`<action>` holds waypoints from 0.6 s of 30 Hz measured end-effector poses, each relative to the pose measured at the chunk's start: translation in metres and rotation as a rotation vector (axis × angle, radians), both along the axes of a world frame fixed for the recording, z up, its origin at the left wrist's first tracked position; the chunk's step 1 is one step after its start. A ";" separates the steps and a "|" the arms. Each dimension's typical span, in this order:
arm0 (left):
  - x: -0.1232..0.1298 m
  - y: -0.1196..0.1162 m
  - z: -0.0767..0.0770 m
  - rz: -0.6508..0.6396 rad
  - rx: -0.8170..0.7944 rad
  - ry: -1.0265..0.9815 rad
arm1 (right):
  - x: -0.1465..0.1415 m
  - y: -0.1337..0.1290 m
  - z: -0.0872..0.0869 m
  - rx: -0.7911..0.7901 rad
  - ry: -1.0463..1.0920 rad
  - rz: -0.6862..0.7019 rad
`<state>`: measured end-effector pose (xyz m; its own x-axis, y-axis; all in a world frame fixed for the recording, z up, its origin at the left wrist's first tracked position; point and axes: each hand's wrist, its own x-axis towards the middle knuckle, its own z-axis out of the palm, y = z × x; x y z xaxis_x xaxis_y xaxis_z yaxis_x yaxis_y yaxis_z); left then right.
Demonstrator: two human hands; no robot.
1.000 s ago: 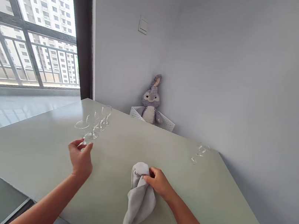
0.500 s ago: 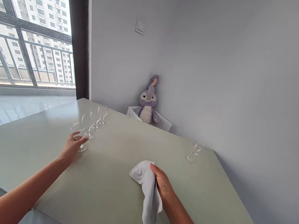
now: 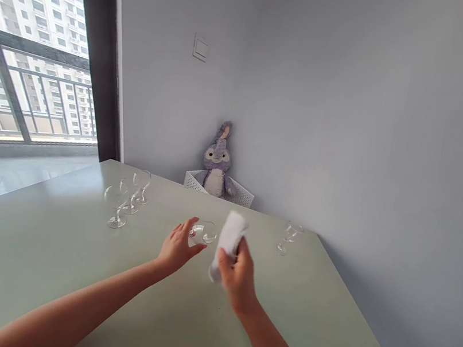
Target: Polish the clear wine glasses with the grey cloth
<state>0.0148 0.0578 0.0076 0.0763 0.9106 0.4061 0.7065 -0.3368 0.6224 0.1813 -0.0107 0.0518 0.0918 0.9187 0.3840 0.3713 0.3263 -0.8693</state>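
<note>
My left hand [image 3: 177, 248] holds a clear stemmed glass [image 3: 205, 232] tilted on its side above the table, its rim facing right. Just right of that rim, my right hand [image 3: 238, 274] grips a bunched white cloth [image 3: 231, 234], slightly blurred. A gap separates cloth and glass. Several other stemmed glasses stand upright at the table's left, the nearest one [image 3: 116, 220] a little in front of the rest. One more glass [image 3: 292, 233] stands alone at the right, near the back edge.
The pale green table [image 3: 148, 323] reaches towards a grey wall corner. Behind its back edge, a purple plush rabbit [image 3: 216, 171] sits in a white perforated basket [image 3: 245, 197]. A window with railings is at the left, a light switch [image 3: 200, 48] on the wall.
My left hand has lifted a glass from the left group and brought it rightward, tipping it sideways. My right hand has raised the cloth, now more bunched. The view has shifted slightly right.
</note>
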 end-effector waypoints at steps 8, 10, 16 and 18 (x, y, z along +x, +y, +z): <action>0.013 -0.005 -0.016 -0.145 0.261 0.324 | 0.002 0.011 -0.027 -0.354 -0.063 0.408; 0.011 -0.008 -0.016 -0.190 0.291 0.384 | 0.005 0.016 -0.035 -0.410 0.084 0.447; 0.007 -0.006 -0.014 -0.327 0.399 0.456 | 0.010 0.027 -0.048 -0.566 0.698 0.409; 0.006 -0.004 -0.009 -0.388 0.318 0.405 | 0.016 0.025 -0.041 -0.529 0.624 0.458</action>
